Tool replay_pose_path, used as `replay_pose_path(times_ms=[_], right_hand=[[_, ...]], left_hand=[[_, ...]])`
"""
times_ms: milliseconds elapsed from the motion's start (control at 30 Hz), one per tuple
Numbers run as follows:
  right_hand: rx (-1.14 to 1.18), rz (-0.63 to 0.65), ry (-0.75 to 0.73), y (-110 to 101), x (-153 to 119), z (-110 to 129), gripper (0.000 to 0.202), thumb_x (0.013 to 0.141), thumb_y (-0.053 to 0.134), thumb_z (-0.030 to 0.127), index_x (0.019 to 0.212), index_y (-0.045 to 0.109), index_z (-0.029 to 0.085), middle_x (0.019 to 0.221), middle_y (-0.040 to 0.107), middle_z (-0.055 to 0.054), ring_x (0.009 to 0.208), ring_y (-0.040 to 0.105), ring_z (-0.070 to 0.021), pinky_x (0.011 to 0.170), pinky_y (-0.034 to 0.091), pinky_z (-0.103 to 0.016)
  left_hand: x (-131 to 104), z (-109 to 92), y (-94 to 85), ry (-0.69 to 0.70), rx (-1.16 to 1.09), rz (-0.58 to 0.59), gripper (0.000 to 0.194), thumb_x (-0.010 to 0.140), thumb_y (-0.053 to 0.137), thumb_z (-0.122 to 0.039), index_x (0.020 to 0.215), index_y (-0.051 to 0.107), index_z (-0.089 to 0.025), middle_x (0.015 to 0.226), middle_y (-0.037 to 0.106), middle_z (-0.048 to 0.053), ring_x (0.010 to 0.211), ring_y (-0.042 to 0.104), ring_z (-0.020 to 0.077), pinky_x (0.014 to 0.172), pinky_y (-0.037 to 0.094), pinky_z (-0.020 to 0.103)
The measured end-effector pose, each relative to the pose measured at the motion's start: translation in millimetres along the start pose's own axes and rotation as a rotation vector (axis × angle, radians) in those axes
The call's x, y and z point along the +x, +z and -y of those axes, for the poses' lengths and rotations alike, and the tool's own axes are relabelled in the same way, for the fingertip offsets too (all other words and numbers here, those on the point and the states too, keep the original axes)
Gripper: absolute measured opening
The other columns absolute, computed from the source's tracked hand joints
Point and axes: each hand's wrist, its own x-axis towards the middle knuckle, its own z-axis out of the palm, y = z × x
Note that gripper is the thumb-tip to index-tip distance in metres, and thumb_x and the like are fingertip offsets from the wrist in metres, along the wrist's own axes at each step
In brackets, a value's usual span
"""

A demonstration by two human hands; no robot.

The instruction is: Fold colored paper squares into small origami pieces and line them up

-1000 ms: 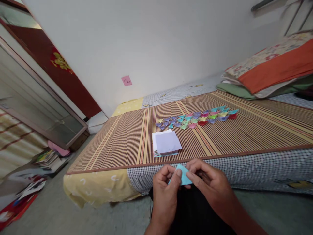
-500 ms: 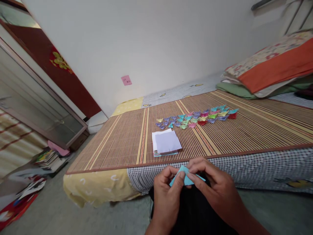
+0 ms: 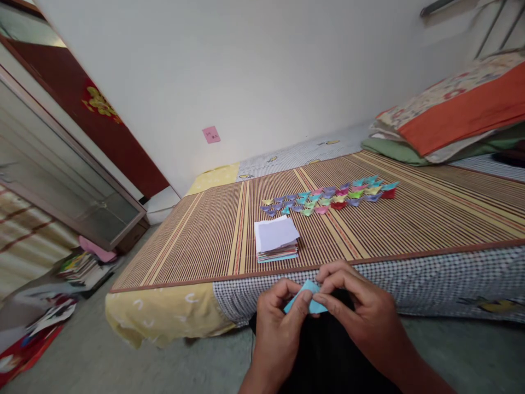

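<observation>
A small piece of folded light-blue paper (image 3: pixel 307 298) is held over my lap, just in front of the bed's edge. My left hand (image 3: pixel 281 317) pinches its left part between thumb and fingers. At its right side, my right hand (image 3: pixel 355 301) has thumb and fingertips closed on the paper. Beyond my hands, a stack of square paper sheets (image 3: pixel 278 235) lies on the striped mat, with a lilac sheet on top. Behind the stack are rows of small folded paper pieces (image 3: pixel 324 201) in many colours.
The striped mat (image 3: pixel 205 235) covers a bed against a white wall. Pillows and folded bedding (image 3: pixel 463 117) are piled at the far right. A glass-fronted cabinet (image 3: pixel 74 148) stands on the left, with books (image 3: pixel 80 268) low beside it.
The blue paper's right point, earlier sticking out past my right fingertips, no longer shows there. The top lilac sheet on the stack now lies flatter, its front edge farther back.
</observation>
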Motion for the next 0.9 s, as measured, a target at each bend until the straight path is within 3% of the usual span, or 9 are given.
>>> replay_pose_path(times_ms=[233, 400, 633, 800, 900], right_hand=[[0.176, 0.13, 0.247, 2, -2, -1, 0.019, 0.095, 0.066, 0.029, 0.078, 0.059, 0.023, 0.079, 0.06, 0.002, 0.069, 0.057, -0.0147, 0.063, 0.047, -0.026], [0.203, 0.128, 0.28, 6, -5, -1, 0.02, 0.096, 0.064, 0.031, 0.078, 0.058, 0.022, 0.078, 0.058, 0.001, 0.07, 0.058, -0.015, 0.065, 0.048, -0.027], [0.082, 0.145, 0.159, -1, 2, 2, 0.003, 0.092, 0.067, 0.025, 0.093, 0.068, 0.022, 0.087, 0.068, -0.001, 0.074, 0.065, -0.0162, 0.067, 0.054, -0.026], [-0.025, 0.174, -0.096, -7, 11, 5, 0.023, 0.092, 0.066, 0.014, 0.111, 0.071, 0.027, 0.109, 0.072, -0.004, 0.103, 0.07, -0.0186, 0.089, 0.056, -0.026], [-0.07, 0.203, -0.172, -6, 13, 3, 0.024, 0.094, 0.062, 0.01, 0.11, 0.071, 0.026, 0.11, 0.07, -0.004, 0.105, 0.069, -0.0164, 0.092, 0.055, -0.025]], left_hand=[[1, -1, -5.0, -0.007, -0.017, 0.079, 0.027, 0.091, 0.071, -0.038, 0.076, 0.07, -0.015, 0.071, 0.067, 0.003, 0.071, 0.059, 0.0159, 0.069, 0.046, 0.025], [1, -1, -4.9, -0.051, 0.002, 0.093, 0.025, 0.087, 0.075, -0.035, 0.074, 0.067, -0.015, 0.07, 0.066, 0.002, 0.067, 0.056, 0.0145, 0.066, 0.043, 0.025], [3, -6, -4.8, -0.045, 0.045, 0.117, 0.027, 0.092, 0.068, -0.035, 0.074, 0.067, -0.016, 0.07, 0.066, 0.002, 0.069, 0.057, 0.0153, 0.068, 0.044, 0.025], [5, -5, -6.0, 0.016, 0.201, 0.106, 0.027, 0.094, 0.064, -0.027, 0.07, 0.065, -0.016, 0.067, 0.063, 0.0, 0.068, 0.055, 0.0149, 0.068, 0.042, 0.024], [6, -5, -5.8, 0.043, 0.236, 0.093, 0.024, 0.093, 0.063, -0.024, 0.071, 0.065, -0.017, 0.068, 0.064, -0.001, 0.068, 0.057, 0.0146, 0.067, 0.042, 0.023]])
